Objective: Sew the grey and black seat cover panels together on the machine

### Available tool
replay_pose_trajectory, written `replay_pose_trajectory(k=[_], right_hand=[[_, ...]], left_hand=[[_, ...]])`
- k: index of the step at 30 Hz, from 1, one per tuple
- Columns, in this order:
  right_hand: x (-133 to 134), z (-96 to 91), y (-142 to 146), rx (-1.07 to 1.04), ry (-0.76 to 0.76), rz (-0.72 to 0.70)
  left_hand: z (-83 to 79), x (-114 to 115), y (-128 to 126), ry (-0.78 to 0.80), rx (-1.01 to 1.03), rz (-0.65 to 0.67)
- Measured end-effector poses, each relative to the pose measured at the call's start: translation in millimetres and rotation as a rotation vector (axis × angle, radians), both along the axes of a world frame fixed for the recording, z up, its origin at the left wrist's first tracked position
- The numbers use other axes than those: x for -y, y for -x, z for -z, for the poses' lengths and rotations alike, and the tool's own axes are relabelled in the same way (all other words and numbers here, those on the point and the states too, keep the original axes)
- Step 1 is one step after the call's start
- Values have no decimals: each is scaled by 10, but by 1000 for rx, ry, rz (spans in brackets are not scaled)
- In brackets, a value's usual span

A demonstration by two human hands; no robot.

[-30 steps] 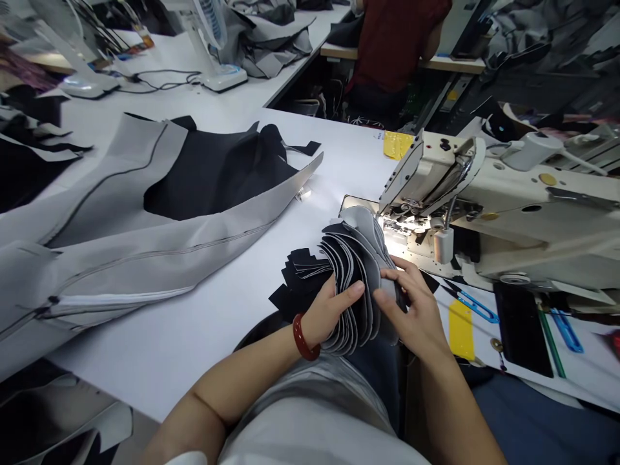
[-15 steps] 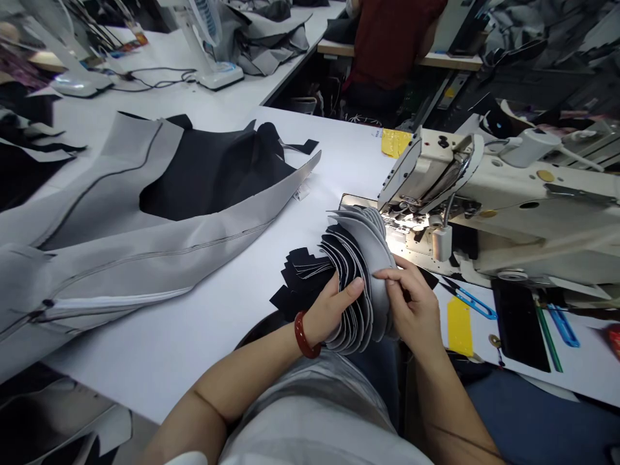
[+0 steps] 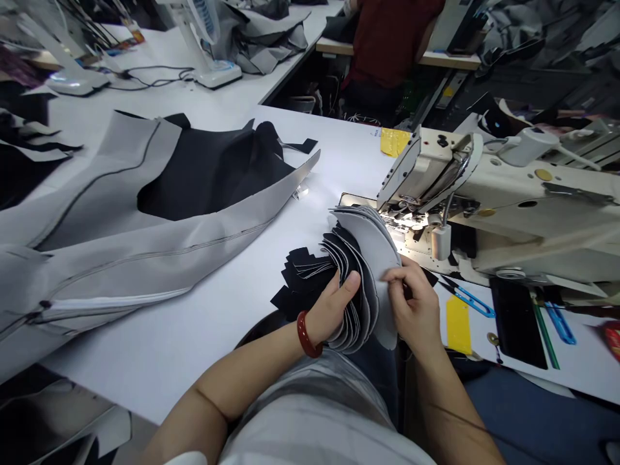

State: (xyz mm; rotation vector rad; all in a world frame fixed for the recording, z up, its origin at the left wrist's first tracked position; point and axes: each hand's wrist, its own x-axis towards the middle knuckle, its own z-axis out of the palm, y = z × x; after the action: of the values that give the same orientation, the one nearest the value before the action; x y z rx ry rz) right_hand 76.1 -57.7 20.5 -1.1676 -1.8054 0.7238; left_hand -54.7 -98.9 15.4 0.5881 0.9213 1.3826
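Note:
My left hand (image 3: 334, 309), with a red bangle at the wrist, is closed around a thick stack of curved fabric pieces (image 3: 356, 316), grey on one face and black on the other. The thumb presses on top of the stack; the other fingers are hidden beneath it. On the right side, my right hand (image 3: 414, 300) pinches the edge of a grey fabric piece (image 3: 371, 248) that stands apart from the stack. Smaller black fabric pieces (image 3: 305, 274) lie fanned out to the left. The sewing machine (image 3: 421, 174) stands just beyond the stack, its needle area lit.
A large grey and black sewn piece (image 3: 203, 239) covers the left of the white table (image 3: 232, 323). At right lie blue thread snips (image 3: 472, 300), a yellow strip (image 3: 458, 326), a black phone-like slab (image 3: 518, 323) and a green pencil (image 3: 546, 332). A person in dark red (image 3: 392, 45) sits behind.
My right hand has drawn the grey piece slightly to the right, widening the gap between it and the stack. My left hand keeps its hold on the stack.

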Motion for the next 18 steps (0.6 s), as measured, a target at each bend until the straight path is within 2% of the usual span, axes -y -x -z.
replay_pose_trajectory(k=[4,7,9,11,13,15,18], right_hand=[[15,-49,-47,39,11,-62],[50,-43,-80,43,53,-95],[53,8,-74,14,68,-36],[33,73,-46,-107,123,82],[14,104,-31,-267,258,163],[38,65,-91,-343,442,171],[212,-90,-424,-430,706,107]], left_hand=[[-33,4,-41,13,-89,21],[-50,-5,-70,16,-144,-18],[-42,-24,-75,36,-162,-67],[-24,-40,-60,84,-179,-119],[-11,-14,-38,141,-218,-143],[-21,90,-26,186,-247,-110],[-67,323,12,262,-124,109]])
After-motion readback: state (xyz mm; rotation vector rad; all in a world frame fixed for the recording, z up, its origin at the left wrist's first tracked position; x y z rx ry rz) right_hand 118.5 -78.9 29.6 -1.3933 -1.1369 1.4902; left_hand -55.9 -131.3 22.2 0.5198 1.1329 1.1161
